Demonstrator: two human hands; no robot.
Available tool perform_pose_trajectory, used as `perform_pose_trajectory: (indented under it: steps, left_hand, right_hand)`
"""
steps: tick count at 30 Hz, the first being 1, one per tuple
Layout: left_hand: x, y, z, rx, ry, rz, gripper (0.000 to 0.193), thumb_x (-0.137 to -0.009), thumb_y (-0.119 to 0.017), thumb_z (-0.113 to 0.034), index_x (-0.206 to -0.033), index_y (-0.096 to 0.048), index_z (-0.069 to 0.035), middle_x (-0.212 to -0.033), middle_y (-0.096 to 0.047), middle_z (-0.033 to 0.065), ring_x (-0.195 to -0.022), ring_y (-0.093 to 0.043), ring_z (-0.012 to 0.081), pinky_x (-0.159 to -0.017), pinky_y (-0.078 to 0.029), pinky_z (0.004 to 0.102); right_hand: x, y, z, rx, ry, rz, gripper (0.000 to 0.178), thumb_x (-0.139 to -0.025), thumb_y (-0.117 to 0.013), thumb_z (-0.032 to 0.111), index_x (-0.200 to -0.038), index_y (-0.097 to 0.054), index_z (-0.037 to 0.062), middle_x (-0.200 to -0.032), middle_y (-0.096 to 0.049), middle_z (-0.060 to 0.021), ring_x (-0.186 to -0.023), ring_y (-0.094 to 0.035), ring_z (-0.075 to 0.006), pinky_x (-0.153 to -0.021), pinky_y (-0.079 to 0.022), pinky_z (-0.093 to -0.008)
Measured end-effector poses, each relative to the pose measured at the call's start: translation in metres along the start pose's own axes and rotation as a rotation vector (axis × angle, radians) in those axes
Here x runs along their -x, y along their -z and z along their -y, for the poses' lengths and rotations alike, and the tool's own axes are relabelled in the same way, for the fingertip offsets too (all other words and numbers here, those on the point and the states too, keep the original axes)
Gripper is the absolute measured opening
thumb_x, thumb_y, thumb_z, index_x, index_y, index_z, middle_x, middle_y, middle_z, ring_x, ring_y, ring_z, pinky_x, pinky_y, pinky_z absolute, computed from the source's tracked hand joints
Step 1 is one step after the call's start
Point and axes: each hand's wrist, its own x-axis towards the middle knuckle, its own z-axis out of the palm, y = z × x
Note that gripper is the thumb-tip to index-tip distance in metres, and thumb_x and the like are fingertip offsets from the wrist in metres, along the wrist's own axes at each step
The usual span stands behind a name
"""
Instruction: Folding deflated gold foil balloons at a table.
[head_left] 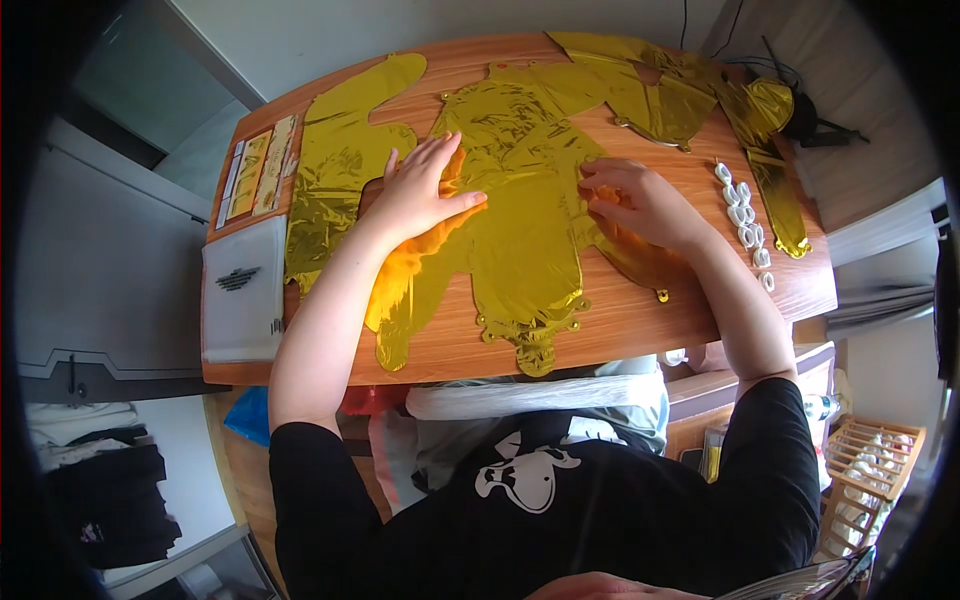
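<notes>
A large flat, uninflated gold foil balloon (525,255) lies across the middle of the wooden table, with small tabs along its lower edge. My left hand (420,195) rests on its left part, thumb and fingers spread, over crumpled foil that shines orange beneath the palm. At the balloon's right edge is my right hand (640,205), its fingers bent and the thumb apart from them, touching or just above the foil. No object shows in either hand. What lies under both palms is hidden.
More flat gold foil pieces (335,170) cover the table's (640,340) left and far side. Small white rolls (745,215) line the right. Dark thin sticks (238,279) lie on clear plastic bags (240,325) at left, below printed cards (250,172). A wooden rack (870,455) stands lower right.
</notes>
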Motion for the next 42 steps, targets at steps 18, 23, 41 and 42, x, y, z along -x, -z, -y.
perform_pose_trajectory:
  steps: [18,23,41,42]
  left_hand:
    - [0.004,0.000,-0.006,-0.122,-0.022,-0.131,0.070,-0.107,-0.046,-0.053,-0.163,-0.030,-0.014,-0.169,-0.030,0.0115,-0.158,-0.023,0.0296,-0.130,-0.006,0.0554]
    - [0.001,-0.005,-0.013,-0.179,-0.054,-0.085,0.072,-0.110,-0.033,-0.054,-0.165,-0.025,-0.009,-0.171,-0.024,0.0150,-0.160,-0.018,0.0285,-0.129,-0.002,0.0552]
    - [-0.004,-0.008,-0.012,-0.193,-0.042,-0.008,0.072,-0.110,-0.030,-0.053,-0.165,-0.021,-0.008,-0.173,-0.018,0.0133,-0.161,-0.012,0.0275,-0.131,-0.006,0.0488]
    - [-0.004,-0.008,-0.013,-0.192,-0.041,-0.003,0.072,-0.110,-0.030,-0.053,-0.165,-0.021,-0.008,-0.173,-0.018,0.0133,-0.161,-0.012,0.0274,-0.131,-0.006,0.0486]
  right_hand:
    - [0.001,0.007,0.003,0.011,0.039,0.012,0.026,-0.091,-0.072,0.011,-0.115,-0.074,-0.0009,-0.133,-0.066,-0.0201,-0.121,-0.063,-0.0358,-0.100,-0.053,-0.0399]
    - [0.003,0.007,0.001,0.012,0.050,0.008,0.025,-0.090,-0.073,0.011,-0.113,-0.074,-0.0002,-0.131,-0.067,-0.0199,-0.119,-0.064,-0.0361,-0.101,-0.051,-0.0410]
    - [0.001,0.008,0.001,0.002,0.041,-0.037,0.026,-0.089,-0.073,0.013,-0.112,-0.076,0.0016,-0.124,-0.071,-0.0176,-0.113,-0.066,-0.0343,-0.099,-0.053,-0.0404]
    - [0.001,0.009,0.002,0.004,0.038,-0.038,0.026,-0.089,-0.073,0.013,-0.112,-0.076,0.0016,-0.124,-0.071,-0.0176,-0.113,-0.066,-0.0343,-0.099,-0.053,-0.0404]
